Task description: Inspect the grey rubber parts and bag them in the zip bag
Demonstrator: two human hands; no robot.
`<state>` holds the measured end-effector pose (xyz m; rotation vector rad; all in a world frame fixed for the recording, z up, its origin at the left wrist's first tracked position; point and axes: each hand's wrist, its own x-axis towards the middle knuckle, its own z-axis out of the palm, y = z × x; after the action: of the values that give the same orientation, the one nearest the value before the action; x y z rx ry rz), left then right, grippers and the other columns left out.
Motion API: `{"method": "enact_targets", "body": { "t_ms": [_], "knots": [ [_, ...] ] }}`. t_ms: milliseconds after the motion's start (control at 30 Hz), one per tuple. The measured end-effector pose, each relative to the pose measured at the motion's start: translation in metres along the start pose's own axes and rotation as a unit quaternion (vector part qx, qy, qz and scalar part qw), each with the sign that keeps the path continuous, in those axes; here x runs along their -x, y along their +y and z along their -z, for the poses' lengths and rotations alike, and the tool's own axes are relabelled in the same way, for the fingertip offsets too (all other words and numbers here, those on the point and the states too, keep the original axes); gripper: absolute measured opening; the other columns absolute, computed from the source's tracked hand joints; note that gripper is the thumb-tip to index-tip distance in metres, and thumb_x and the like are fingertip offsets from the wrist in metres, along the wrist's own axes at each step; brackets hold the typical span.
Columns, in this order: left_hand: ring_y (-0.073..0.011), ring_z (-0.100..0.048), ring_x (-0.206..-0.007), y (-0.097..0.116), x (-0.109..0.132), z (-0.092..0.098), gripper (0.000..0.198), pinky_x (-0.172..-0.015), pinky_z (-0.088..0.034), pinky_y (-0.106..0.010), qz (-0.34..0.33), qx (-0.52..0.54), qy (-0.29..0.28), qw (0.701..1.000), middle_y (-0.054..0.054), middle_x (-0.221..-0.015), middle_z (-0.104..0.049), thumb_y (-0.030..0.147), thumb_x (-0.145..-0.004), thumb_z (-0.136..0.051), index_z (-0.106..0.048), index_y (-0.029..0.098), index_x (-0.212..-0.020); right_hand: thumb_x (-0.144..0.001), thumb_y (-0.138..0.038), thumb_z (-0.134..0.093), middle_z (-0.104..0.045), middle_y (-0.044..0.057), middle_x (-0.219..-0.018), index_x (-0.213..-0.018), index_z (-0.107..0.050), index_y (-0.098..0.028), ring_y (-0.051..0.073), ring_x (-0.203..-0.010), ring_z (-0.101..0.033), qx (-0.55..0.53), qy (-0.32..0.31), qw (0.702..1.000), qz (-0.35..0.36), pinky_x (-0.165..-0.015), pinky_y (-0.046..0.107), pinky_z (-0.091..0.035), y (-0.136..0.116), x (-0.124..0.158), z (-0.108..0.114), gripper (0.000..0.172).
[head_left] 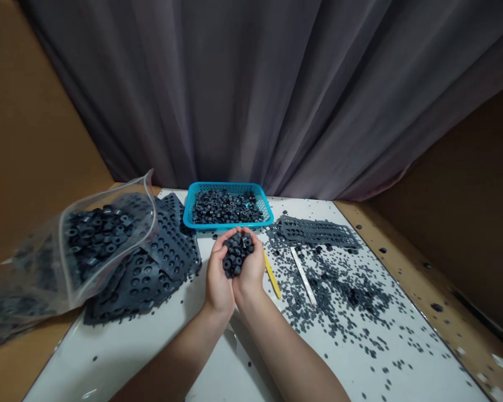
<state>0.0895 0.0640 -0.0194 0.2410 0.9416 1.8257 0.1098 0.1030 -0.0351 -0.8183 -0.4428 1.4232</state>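
My left hand (218, 273) and my right hand (251, 271) are cupped side by side, touching along the palms. Between them lies a heap of small black ring-shaped rubber pieces (237, 255), some showing a round hole. Just beyond my fingertips stands a blue plastic basket (185, 215), holding many more of the same pieces. To the left, a clear zip bag (67, 245) lies open on its side with black pieces inside. Under and beside the bag are black rubber sheets (167, 240) covered with round dimples.
A yellow stick-like tool (272, 274) and a white one (303, 277) lie right of my hands. Small black discs (347, 293) are scattered across the white tabletop (151, 363). Perforated black strips (318, 231) sit at the back right. A grey curtain (235, 89) hangs behind.
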Motion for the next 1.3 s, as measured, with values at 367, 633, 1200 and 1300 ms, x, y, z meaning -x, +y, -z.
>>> {"method": "enact_targets", "body": {
  "t_ms": [367,633,1200,1300],
  "knots": [
    [-0.0225,-0.057,-0.107,0.02,0.003,-0.01,0.029,-0.096,-0.041,-0.036,0.03,0.132,0.089,0.987,-0.008,-0.111,-0.063,0.031,-0.078,-0.048,-0.061,0.017,-0.099,-0.077,-0.034,-0.043,-0.066,0.0,-0.093,-0.084,-0.061,-0.02,0.014,-0.093,-0.06,-0.107,-0.014,0.993,-0.039,-0.097,0.036,-0.039,-0.018,0.023,-0.017,0.024],
    [-0.022,-0.057,-0.108,0.032,0.007,-0.013,0.027,-0.096,-0.042,-0.038,0.064,0.15,0.074,0.984,-0.008,-0.115,-0.063,0.023,-0.079,-0.051,-0.06,0.019,-0.104,-0.082,-0.04,-0.032,-0.061,0.006,-0.117,-0.101,-0.061,-0.02,0.019,-0.115,-0.052,-0.109,-0.091,0.99,0.02,-0.105,0.045,-0.03,-0.029,0.039,-0.02,0.04],
    [-0.0192,-0.048,-0.119,0.026,0.014,-0.012,0.04,-0.1,-0.038,-0.029,-0.058,0.012,-0.005,0.998,-0.002,-0.121,-0.06,0.004,-0.068,-0.053,-0.064,0.022,-0.102,-0.078,-0.03,-0.047,-0.055,0.007,-0.126,-0.109,-0.053,-0.021,0.02,-0.117,-0.051,-0.05,-0.072,0.996,0.017,-0.106,0.045,-0.032,-0.03,0.042,-0.014,0.034],
    [-0.02,-0.051,-0.116,0.027,0.013,-0.013,0.035,-0.099,-0.039,-0.031,-0.035,0.034,0.01,0.999,-0.004,-0.118,-0.061,0.005,-0.069,-0.052,-0.065,0.021,-0.097,-0.078,-0.027,-0.045,-0.058,0.007,-0.122,-0.107,-0.055,-0.02,0.019,-0.113,-0.054,-0.039,-0.068,0.997,0.01,-0.105,0.045,-0.033,-0.03,0.042,-0.014,0.031]
  ]
}}
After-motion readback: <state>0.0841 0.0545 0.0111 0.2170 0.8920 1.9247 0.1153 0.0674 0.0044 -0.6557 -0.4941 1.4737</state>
